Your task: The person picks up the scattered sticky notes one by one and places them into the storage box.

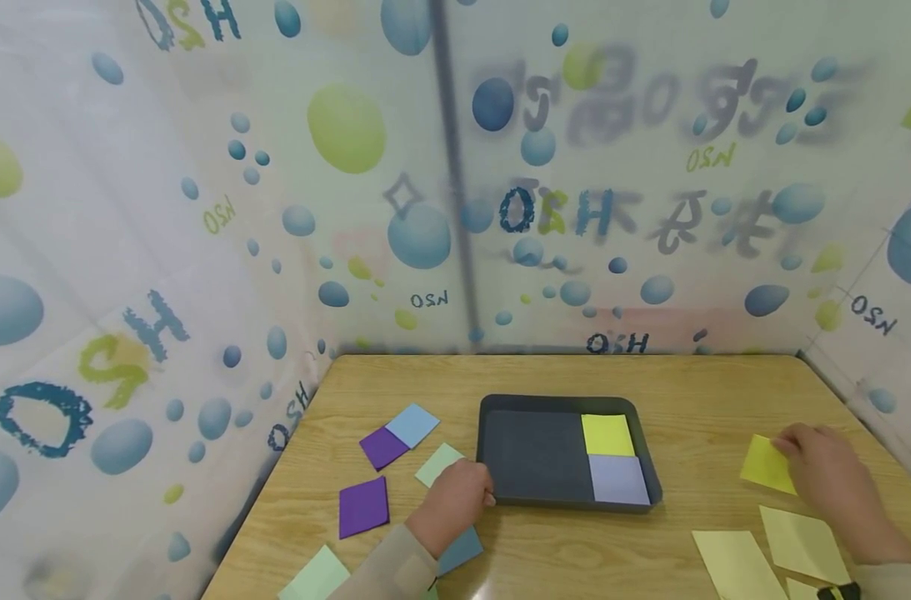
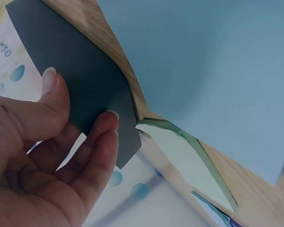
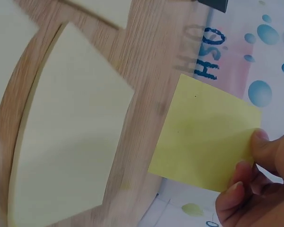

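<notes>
My right hand (image 1: 832, 475) pinches a yellow sticky note (image 3: 206, 135) by one edge, thumb against fingers, over the table's right side. At the front left corner of a dark grey tray (image 1: 533, 457), my left hand (image 1: 455, 500) grips with bent fingers. In the left wrist view, its fingertips (image 2: 112, 116) lie against the tray's dark side. Inside the tray's right end, a bright yellow sticky note (image 1: 607, 434) sits behind a lavender sticky note (image 1: 618, 479). Partly under my left forearm are a blue sticky note (image 1: 461, 550) and a pale green one (image 1: 438, 462).
Pale yellow sticky pads (image 1: 803, 544) lie near my right wrist. On the left are a purple note (image 1: 363, 507), another purple note (image 1: 383, 448) beside a light blue one (image 1: 413, 426), and a green note (image 1: 316, 575). A printed curtain (image 1: 395, 325) borders the wooden table (image 1: 417, 379).
</notes>
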`<state>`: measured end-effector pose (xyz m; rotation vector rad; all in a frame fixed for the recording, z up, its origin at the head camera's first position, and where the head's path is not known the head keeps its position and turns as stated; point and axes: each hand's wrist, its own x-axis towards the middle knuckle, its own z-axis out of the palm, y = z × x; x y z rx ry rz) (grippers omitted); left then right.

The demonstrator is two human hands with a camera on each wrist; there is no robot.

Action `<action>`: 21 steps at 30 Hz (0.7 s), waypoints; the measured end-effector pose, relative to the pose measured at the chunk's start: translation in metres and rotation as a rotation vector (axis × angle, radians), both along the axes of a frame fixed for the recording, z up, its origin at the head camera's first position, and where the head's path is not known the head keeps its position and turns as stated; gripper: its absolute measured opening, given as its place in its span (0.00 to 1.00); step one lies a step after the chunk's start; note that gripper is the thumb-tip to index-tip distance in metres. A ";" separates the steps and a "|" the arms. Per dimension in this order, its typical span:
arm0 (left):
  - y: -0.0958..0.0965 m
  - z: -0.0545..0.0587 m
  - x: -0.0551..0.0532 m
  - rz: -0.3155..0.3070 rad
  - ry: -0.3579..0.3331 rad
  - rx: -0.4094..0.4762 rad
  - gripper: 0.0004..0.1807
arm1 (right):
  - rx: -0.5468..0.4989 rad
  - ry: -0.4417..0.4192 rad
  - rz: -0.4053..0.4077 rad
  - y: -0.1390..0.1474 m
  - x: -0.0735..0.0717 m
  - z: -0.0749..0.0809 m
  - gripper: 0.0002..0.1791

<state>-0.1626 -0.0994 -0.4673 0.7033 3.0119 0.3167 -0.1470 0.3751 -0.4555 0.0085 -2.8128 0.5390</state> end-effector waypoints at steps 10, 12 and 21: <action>0.000 0.002 0.001 -0.003 -0.014 0.008 0.04 | -0.022 -0.012 0.078 -0.030 -0.007 0.003 0.11; 0.001 0.003 0.001 0.002 -0.022 0.007 0.04 | -0.027 -0.019 0.088 -0.037 -0.009 0.004 0.11; 0.001 0.006 0.002 0.002 -0.037 0.003 0.04 | -0.058 -0.005 0.129 -0.062 -0.011 0.010 0.10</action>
